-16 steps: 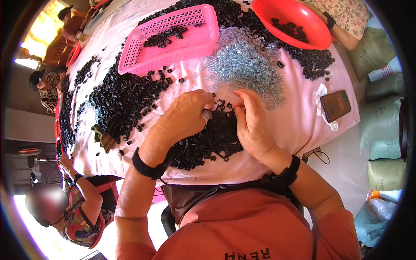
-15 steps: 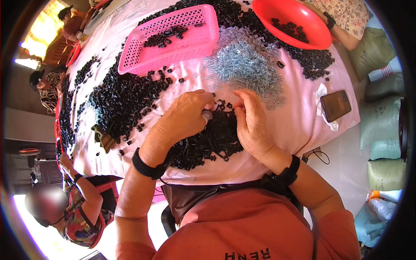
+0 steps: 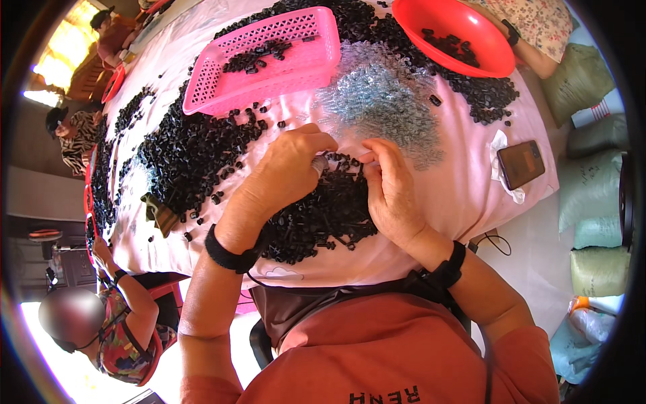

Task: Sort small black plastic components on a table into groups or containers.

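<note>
My left hand (image 3: 294, 163) is over the left edge of a near heap of small black plastic parts (image 3: 328, 219), palm down. Its fingers are bent together at the tips, and whatever they pinch is hidden. A ring shows on one finger. Facing it across the heap is my right hand (image 3: 392, 187), thumb and forefinger curled close together near a few loose black parts. I cannot make out what is between them. Just beyond both hands spreads a pile of small, shiny, silvery coil-like pieces (image 3: 383, 101).
A pink perforated basket (image 3: 262, 95) and a red basin (image 3: 457, 37) hold black parts. More black parts (image 3: 195, 148) cover the cloth at left. A phone (image 3: 521, 164) lies at right, near stuffed sacks (image 3: 592, 188). Other people (image 3: 131, 320) sit along the left side.
My left hand has shifted slightly forward, its fingertips now farther from me. My right hand has barely moved.
</note>
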Tool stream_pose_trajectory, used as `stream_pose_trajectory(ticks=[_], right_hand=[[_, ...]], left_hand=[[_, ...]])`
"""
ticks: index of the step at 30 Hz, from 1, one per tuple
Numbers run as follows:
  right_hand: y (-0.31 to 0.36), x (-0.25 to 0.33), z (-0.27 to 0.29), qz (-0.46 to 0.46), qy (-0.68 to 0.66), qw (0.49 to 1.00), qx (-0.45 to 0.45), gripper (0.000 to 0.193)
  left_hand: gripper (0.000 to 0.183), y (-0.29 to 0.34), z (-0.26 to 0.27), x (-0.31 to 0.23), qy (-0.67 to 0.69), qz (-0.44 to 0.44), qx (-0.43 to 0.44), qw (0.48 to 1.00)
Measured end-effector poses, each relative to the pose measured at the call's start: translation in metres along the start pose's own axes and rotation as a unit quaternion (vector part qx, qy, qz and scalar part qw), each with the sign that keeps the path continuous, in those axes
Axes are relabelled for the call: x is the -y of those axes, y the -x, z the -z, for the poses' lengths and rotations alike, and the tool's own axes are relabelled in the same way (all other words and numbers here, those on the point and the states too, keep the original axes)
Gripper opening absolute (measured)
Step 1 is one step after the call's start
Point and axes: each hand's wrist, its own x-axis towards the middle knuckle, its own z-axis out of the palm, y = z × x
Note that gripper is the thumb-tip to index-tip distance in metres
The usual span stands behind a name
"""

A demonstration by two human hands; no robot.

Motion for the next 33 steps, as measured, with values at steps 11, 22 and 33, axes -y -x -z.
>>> stream_pose_trajectory(ticks=[11,22,33], right_hand=[[0.0,-0.002,0.0,0.002,0.001,1.0,0.001,0.045],[0.002,-0.003,0.0,-0.003,-0.028,1.0,0.004,0.047],[0.001,-0.003,0.0,-0.014,-0.014,1.0,-0.018,0.044]], left_hand=[[0.03,-0.01,-0.019,-0.012,0.024,-0.013,0.029,0.999],[0.025,-0.019,-0.032,-0.026,-0.026,0.041,0.028,0.998],[0.017,-0.014,-0.009,-0.005,0.119,0.091,0.037,0.988]])
